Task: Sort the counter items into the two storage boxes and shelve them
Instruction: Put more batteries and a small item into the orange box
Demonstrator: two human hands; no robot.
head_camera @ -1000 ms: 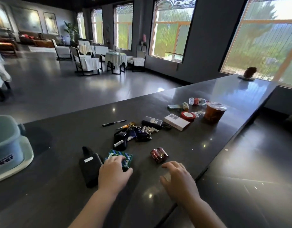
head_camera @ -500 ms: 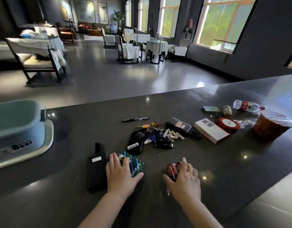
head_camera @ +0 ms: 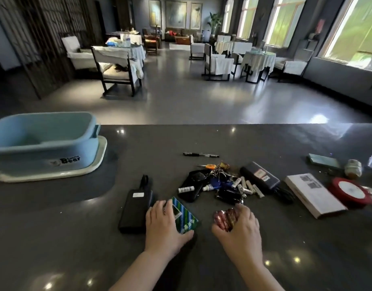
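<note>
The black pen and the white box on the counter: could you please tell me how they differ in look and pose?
The black pen is thin and dark; the white box is broad, flat and pale, with printed labels on top. The black pen lies crosswise at the far side of the clutter; the white box lies angled, to the right. Both rest flat on the counter, untouched by either hand.

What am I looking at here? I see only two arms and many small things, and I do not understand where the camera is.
No machine: a person wears the camera on the head, looking down at their own hands. On the dark counter the left hand holds a green patterned card, beside a black pouch. The right hand grips a bundle of red batteries. Farther back lie keys, a pen and a white box. A blue storage box stands at the left.
</note>
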